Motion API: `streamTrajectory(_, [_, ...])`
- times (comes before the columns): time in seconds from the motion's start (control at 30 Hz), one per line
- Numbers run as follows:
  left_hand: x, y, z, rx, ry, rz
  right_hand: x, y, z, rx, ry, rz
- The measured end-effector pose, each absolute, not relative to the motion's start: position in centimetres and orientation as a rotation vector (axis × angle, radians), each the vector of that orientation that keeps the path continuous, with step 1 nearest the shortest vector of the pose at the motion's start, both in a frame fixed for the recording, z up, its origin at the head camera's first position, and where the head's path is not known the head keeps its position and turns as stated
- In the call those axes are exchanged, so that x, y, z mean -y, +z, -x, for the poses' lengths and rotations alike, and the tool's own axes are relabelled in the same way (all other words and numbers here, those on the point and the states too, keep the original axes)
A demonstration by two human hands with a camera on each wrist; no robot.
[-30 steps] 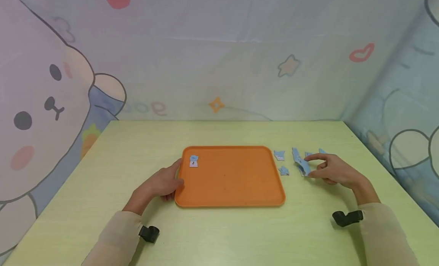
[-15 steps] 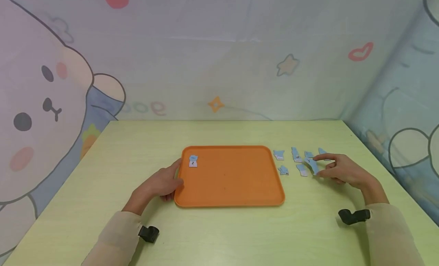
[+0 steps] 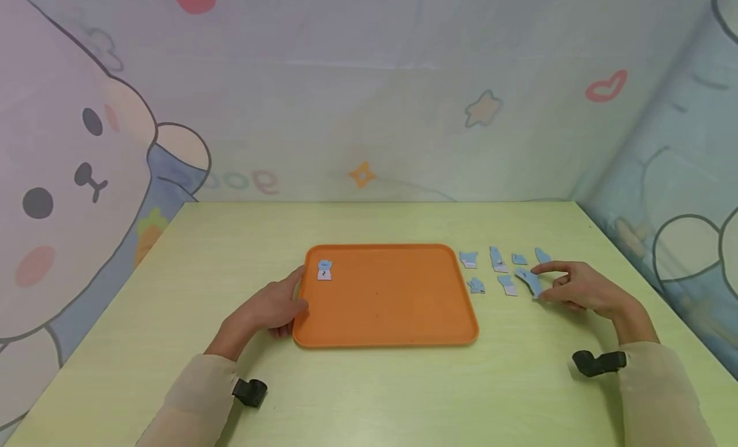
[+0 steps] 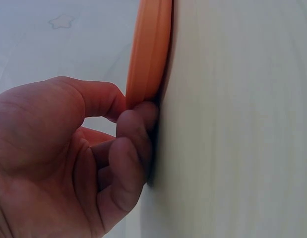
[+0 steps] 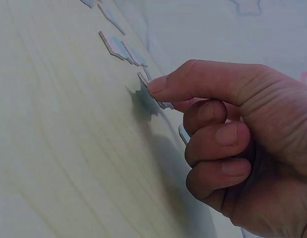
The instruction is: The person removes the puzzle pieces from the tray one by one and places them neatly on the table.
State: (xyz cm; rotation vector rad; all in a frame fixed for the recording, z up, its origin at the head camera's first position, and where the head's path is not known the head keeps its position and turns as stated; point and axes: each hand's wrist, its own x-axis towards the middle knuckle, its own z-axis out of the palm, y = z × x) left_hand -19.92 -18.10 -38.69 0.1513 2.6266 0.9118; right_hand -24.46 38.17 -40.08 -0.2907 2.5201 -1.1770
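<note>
My right hand (image 3: 582,288) pinches a light-blue puzzle piece (image 3: 527,282) between thumb and index finger, right of the tray. In the right wrist view that piece is seen nearly edge-on at the thumb tip, casting a shadow on the table, and the other fingers (image 5: 217,139) are curled in. My left hand (image 3: 273,309) grips the left rim of the orange tray (image 3: 380,306). In the left wrist view the thumb is on the rim and the curled fingers (image 4: 128,168) are under it. A small blue-and-white piece (image 3: 325,271) lies on the tray, near its upper left corner.
Several loose blue puzzle pieces lie right of the tray in two rough rows, among them one piece (image 3: 469,260) and another piece (image 3: 476,285) near the tray's edge. A patterned cloth (image 3: 403,114) rises behind the table (image 3: 369,396).
My right hand has moved rightward with the pinched piece, from over the loose pieces to their right side, uncovering pieces beneath. My left hand and the tray stay in place.
</note>
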Motion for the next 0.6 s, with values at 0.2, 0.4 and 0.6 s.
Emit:
streamTrajectory(0.2, [18.22,-38.61,19.82,-2.616,0.910,-0.156,-38.39,-39.95,24.48,-2.509,-1.189,0.277])
streamTrajectory(0.4, [18.32,-38.68,19.79,-2.618,0.920,-0.177,-38.41,-39.97,24.40,-2.499,-1.208,0.299])
streamTrajectory(0.6, [18.24,-38.69,19.81,-2.631,0.914,-0.188,-38.45,-40.13,24.42,-2.517,-1.190,0.281])
